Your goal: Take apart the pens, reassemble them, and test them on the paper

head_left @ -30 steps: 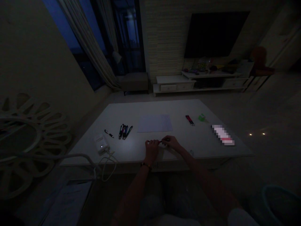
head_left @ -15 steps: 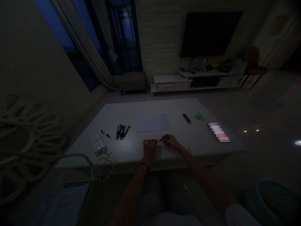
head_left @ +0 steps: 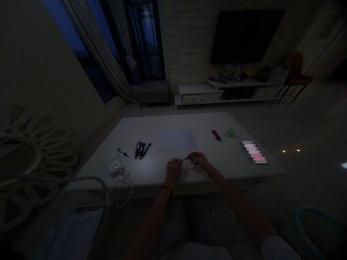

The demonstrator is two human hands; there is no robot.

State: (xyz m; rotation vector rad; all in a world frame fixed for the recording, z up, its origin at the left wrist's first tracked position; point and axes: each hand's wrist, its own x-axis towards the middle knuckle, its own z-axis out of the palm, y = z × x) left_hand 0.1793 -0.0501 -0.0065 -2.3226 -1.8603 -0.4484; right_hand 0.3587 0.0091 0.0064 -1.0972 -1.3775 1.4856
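Note:
My right hand [head_left: 198,160] pinches a thin dark pen [head_left: 186,158], whose tip points left. My left hand [head_left: 174,171] rests in a loose fist on the white table [head_left: 189,122], just left of that tip and not touching it. Nothing shows in its fingers. Beyond them lies a pale sheet of paper [head_left: 176,140]. Left of it are a bunched group of pens [head_left: 141,150] and a single black pen [head_left: 123,152]. To the right lie two red-and-black pens [head_left: 217,135], a small green cube [head_left: 230,132] and a pixelated pink-white object [head_left: 254,152].
A white plug adapter [head_left: 114,165] sits at the table's left edge, its pale cable [head_left: 121,191] hanging over. Behind the table stand a low white TV cabinet [head_left: 197,94] and a stool [head_left: 151,92]. A blue basket rim [head_left: 311,216] shows at lower right.
My hands have drawn slightly apart. The red section seen between them earlier is gone, and a thin dark pen tip now shows at my right hand. The view has shifted slightly.

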